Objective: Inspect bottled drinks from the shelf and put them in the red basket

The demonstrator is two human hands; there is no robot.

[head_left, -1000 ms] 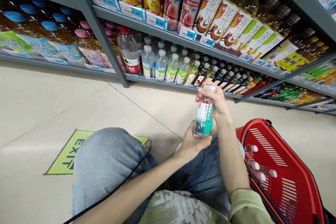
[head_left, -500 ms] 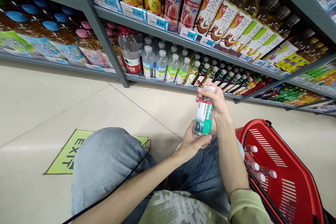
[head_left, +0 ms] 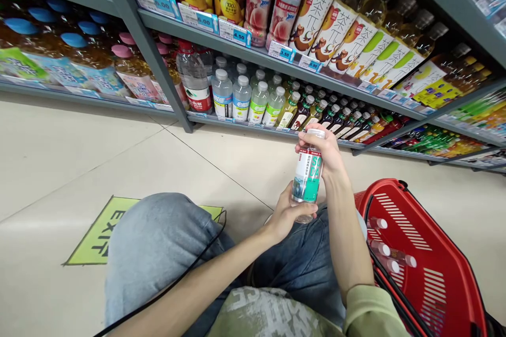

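A clear soda water bottle (head_left: 307,176) with a white cap and a white, red and green label is held between both hands above my knees. My left hand (head_left: 288,213) is closed round its lower part, thumb across the front near the base. Near the top, my right hand (head_left: 324,152) grips the neck and shoulder, with fingers curled about the cap. The bottle stands slightly tilted, its label facing me. Some fingers of each hand are hidden behind it.
A red shopping basket (head_left: 446,226) at my right holds several bottles (head_left: 403,258) with pale caps. Shelves (head_left: 253,50) of bottled drinks run across the front, price tags along their edges. A yellow-green EXIT floor sign (head_left: 89,237) lies to the left. A black cord (head_left: 197,260) crosses my left leg.
Both hands keep their hold on the bottle, which has turned very slightly so more of the green label shows. The view has shifted a little.
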